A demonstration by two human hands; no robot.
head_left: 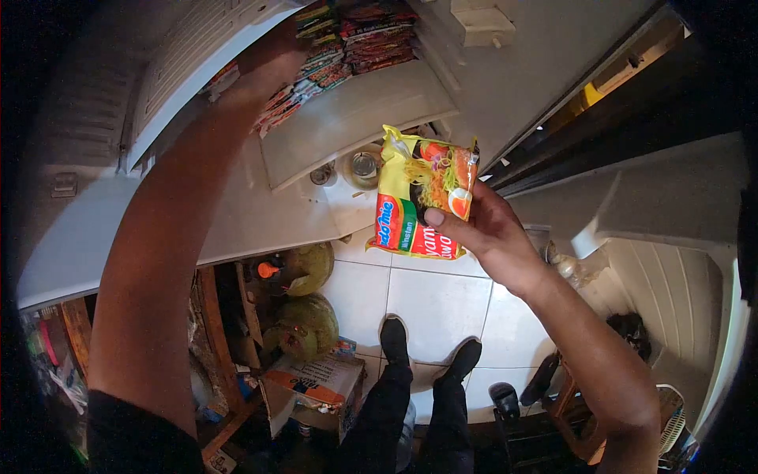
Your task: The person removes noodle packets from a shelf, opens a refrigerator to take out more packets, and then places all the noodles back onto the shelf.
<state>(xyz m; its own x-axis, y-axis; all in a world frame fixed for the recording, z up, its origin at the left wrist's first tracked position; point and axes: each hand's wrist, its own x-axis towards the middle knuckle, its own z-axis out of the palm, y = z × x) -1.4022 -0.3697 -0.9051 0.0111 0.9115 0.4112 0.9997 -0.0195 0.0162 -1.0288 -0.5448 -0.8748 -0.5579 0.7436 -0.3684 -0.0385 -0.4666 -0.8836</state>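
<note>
My right hand (499,237) grips a yellow and red packet of instant noodles (426,193) by its right edge, thumb across the front. The packet is held up before me, its printed face towards me. My left arm stretches up into a white cabinet, where my left hand (275,55) is in shadow beside stacked packets (316,75) on a shelf (355,107). Its fingers are too dark to make out. More packets (379,35) are piled deeper in the same compartment.
Below the shelf are a glass jar (365,164) and a smaller glass (322,174). A white ribbed panel (205,67) hangs by my left arm. Two round greenish containers (312,324) and a cardboard box (316,379) stand at lower left. A ribbed door (663,284) is at right.
</note>
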